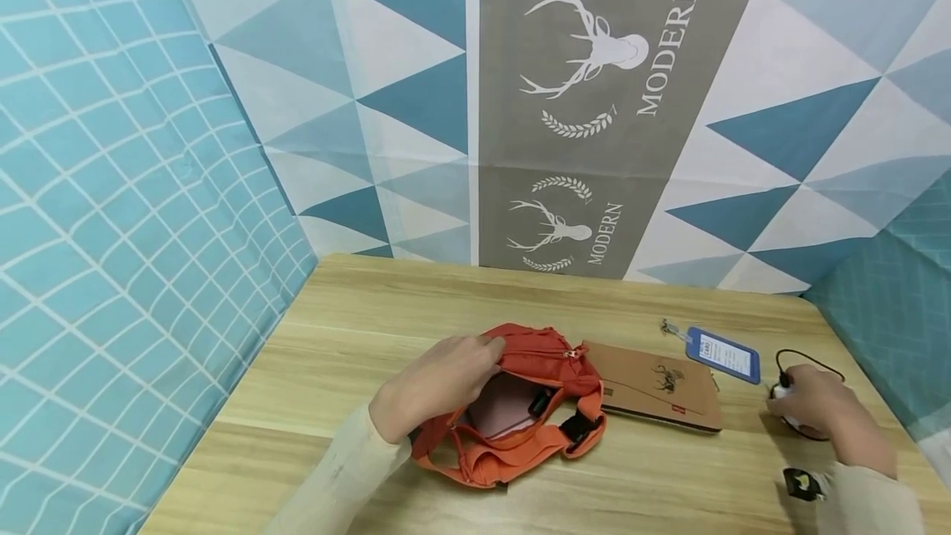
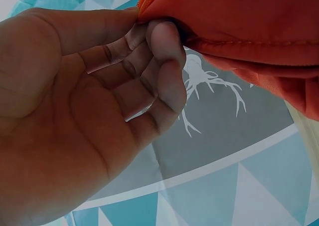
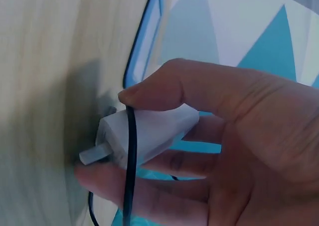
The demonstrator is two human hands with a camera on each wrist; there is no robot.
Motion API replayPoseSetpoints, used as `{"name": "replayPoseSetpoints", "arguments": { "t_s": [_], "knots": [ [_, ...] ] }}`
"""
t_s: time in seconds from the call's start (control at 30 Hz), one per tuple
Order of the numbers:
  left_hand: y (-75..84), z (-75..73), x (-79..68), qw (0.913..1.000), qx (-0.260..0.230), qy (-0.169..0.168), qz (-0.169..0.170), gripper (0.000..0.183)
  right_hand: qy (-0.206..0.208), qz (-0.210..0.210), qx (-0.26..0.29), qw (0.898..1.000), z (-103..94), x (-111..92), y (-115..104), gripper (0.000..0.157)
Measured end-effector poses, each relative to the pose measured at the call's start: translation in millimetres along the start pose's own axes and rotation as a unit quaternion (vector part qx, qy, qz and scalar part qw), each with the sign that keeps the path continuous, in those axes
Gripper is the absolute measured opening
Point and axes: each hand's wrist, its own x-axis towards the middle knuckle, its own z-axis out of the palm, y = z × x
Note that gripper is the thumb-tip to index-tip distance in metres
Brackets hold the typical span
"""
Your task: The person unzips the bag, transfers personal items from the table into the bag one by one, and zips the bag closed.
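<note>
An orange-red waist bag (image 1: pixel 531 343) lies unzipped on the table, its opening facing up. My left hand (image 1: pixel 442 382) pinches the edge of that opening between thumb and fingers, as the left wrist view also shows. Inside the bag are a flat pinkish item (image 1: pixel 503 409) and a small black object (image 1: pixel 541 401). Over at the right side of the table, my right hand (image 1: pixel 820 403) grips a white charger plug (image 3: pixel 149 128) with metal prongs. A black cable (image 3: pixel 130 161) runs across the plug under the thumb.
Right of the bag, partly touching it, lies a brown notebook (image 1: pixel 642 382) with a dark animal print. A blue card holder (image 1: pixel 723 355) with a clip lies behind it, close to the right hand. The wooden table (image 1: pixel 371 295) meets patterned cloth walls at the back and sides.
</note>
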Motion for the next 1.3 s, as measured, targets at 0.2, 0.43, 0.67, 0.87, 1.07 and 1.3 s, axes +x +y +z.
{"name": "replayPoseSetpoints", "arguments": {
  "t_s": [0.2,0.43,0.67,0.87,1.07,1.3],
  "knots": [
    [0.4,1.3,0.2,1.0000,0.001,0.003,0.002,0.007,0.071,-0.049,-0.016,0.996,-10.9,-7,0,0.043],
    [0.9,0.4,-0.7,1.0000,0.000,0.001,-0.003,0.008,0.105,-0.063,-0.005,0.992,-32.6,-23,-22,0.052],
    [1.3,-0.4,-1.0,1.0000,-0.002,-0.002,-0.004,0.007,0.156,-0.084,0.006,0.984,-40.8,-39,-50,0.051],
    [1.7,-1.2,-0.6,1.0000,0.001,-0.003,-0.005,0.008,0.187,-0.103,0.016,0.977,-43.8,-52,-71,0.055],
    [2.3,-2.3,-0.6,1.0000,0.004,-0.003,-0.006,0.008,0.222,-0.142,0.031,0.964,-45.2,-63,-93,0.048],
    [3.8,0.8,-0.3,0.9999,0.010,-0.008,0.000,0.007,0.252,-0.205,0.029,0.945,-44.4,-73,-117,0.048]
  ]
}}
